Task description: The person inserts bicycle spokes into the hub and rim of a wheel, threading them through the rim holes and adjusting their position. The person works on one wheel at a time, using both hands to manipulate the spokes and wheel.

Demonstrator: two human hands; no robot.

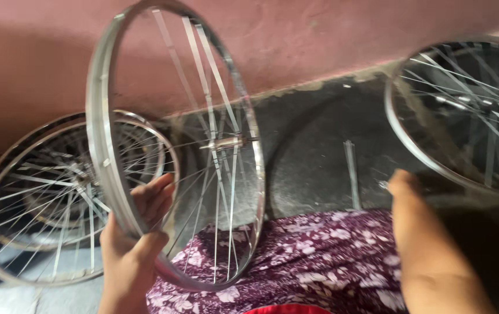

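My left hand grips the lower left rim of a silver bicycle wheel, holding it upright and turned edge-on over my lap. Thin spokes run to its hub and axle near the middle. My right hand reaches down toward the dark floor at the right, fingers curled by a small metal piece; whether it holds anything is hidden by blur. A loose spoke lies on the floor just left of that hand.
A stack of spoked wheels leans against the reddish wall at the left. Another spoked wheel lies at the far right. My lap is covered by purple flowered cloth.
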